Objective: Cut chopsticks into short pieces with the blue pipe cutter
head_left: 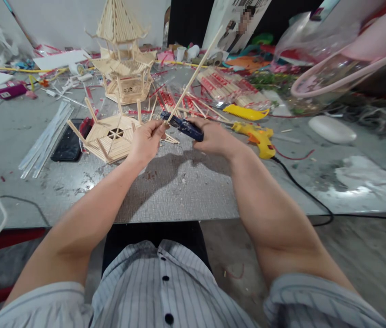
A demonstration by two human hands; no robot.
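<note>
My left hand (148, 140) pinches the lower end of a long thin wooden stick (196, 73), which slants up to the right. Wrapped around the handles of a dark blue cutting tool (189, 129) is my right hand (213, 136); the tool's jaws are at the stick's lower end, beside my left fingertips. Just left of my left hand lies a hexagonal wooden base (111, 136) with short upright posts. Behind it stands a tiered wooden pagoda model (124, 68) with a pointed roof.
A yellow glue gun (259, 139) with a black cord lies right of my right hand, near a yellow cutter (246, 112). Stick bundles (230, 89) lie behind. Clear glue sticks (46, 136) and a dark phone (67, 143) are at left; a white oval object (332, 129) is at right.
</note>
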